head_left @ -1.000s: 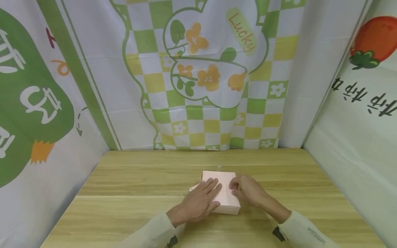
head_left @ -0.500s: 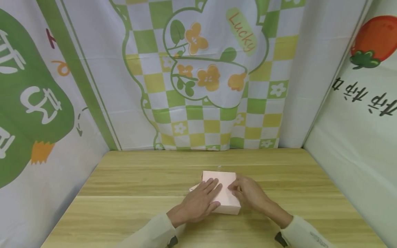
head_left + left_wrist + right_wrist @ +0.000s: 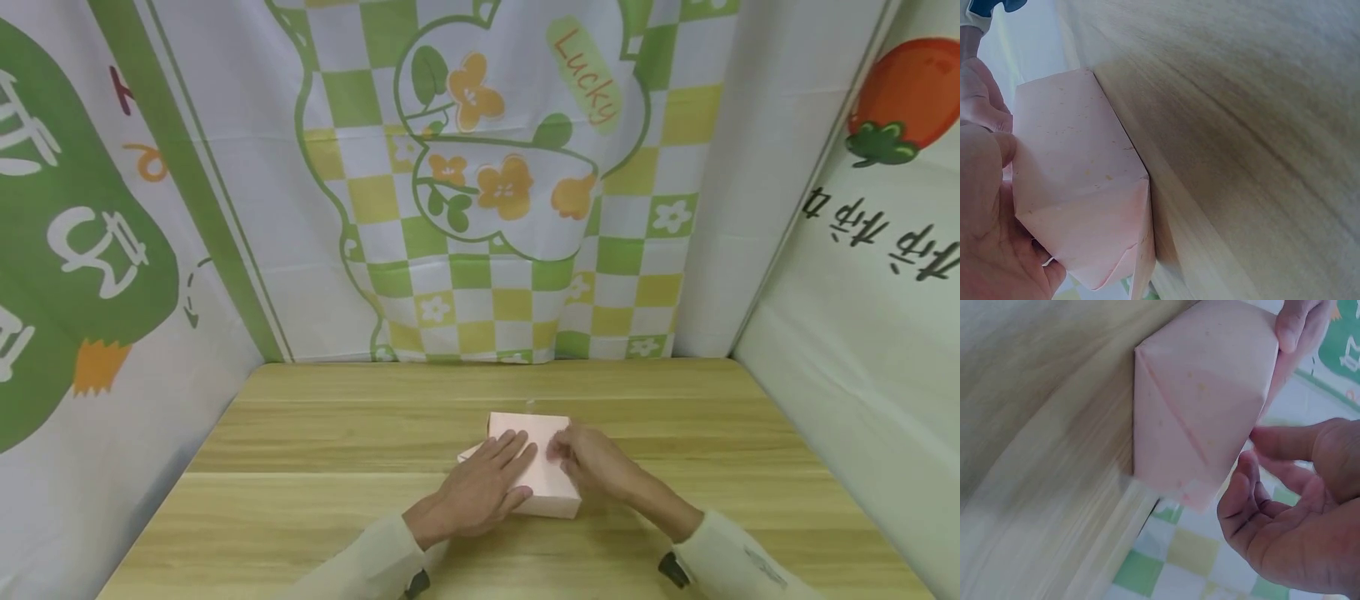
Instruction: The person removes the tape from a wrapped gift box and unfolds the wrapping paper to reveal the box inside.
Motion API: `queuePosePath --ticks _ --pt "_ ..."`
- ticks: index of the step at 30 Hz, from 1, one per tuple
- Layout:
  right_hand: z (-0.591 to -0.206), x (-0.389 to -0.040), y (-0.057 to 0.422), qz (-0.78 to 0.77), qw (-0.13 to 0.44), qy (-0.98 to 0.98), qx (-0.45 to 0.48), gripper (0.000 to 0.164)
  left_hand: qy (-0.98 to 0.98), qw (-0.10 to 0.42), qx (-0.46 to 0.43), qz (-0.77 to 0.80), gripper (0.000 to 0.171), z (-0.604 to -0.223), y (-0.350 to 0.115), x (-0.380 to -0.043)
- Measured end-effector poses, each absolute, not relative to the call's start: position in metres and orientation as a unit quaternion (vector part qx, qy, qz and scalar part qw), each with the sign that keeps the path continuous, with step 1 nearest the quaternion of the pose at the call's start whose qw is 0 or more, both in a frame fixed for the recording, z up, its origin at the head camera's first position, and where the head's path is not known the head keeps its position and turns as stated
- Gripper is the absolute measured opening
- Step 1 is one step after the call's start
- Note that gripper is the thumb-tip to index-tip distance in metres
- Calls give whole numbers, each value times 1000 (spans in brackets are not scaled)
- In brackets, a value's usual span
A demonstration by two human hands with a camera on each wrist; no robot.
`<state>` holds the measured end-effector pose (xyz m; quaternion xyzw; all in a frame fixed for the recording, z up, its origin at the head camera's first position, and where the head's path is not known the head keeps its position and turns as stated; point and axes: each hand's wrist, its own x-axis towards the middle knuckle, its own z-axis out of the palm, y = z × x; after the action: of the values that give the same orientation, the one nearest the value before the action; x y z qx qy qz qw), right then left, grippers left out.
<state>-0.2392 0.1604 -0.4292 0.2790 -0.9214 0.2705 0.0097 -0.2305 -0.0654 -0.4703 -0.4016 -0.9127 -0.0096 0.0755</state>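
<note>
A pale pink cardboard box stands on the wooden table, with a small flap jutting out at its left side. My left hand lies over the left part of its top, fingers straight and pressing down. At the right edge of the top, my right hand has its fingers bent, the tips touching the box. The right wrist view shows its thumb at the edge of the pink box and the other fingers curled. Whether something thin is between thumb and fingertips cannot be made out.
A tiny clear scrap lies on the wooden table just behind the box. Printed cloth hangs at the back and along both sides of the table.
The right hand's fingertips have shifted slightly left over the top of the box. The left hand and the box have stayed put.
</note>
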Motion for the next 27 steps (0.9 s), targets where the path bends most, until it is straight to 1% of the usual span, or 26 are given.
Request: queuePosePath --ticks 4,8,10,14,18,21,25,27 --pt "-431 -237 161 279 13 -930 238 29 -911 83 -404 -9 55 -471 -65 -231" --pt "-432 -235 160 276 19 -935 220 19 -910 85 -406 -13 55 -472 -66 -231" --pt "-432 -235 160 276 19 -936 220 16 -911 81 -405 -11 56 -472 -66 -231" --pt "-431 -241 164 281 6 -929 241 11 -912 80 -403 -10 56 -472 -66 -231" --pt "-434 -249 174 319 -13 -903 288 22 -910 86 -406 -16 56 -473 -66 -233" --pt "-440 -255 181 340 -8 -883 324 26 -908 88 -409 -18 56 -474 -67 -233" --pt "-447 -261 183 332 25 -875 352 10 -908 88 -409 -15 56 -475 -67 -233" --pt "-450 -263 182 316 48 -876 362 8 -908 88 -408 -13 56 -475 -67 -233"
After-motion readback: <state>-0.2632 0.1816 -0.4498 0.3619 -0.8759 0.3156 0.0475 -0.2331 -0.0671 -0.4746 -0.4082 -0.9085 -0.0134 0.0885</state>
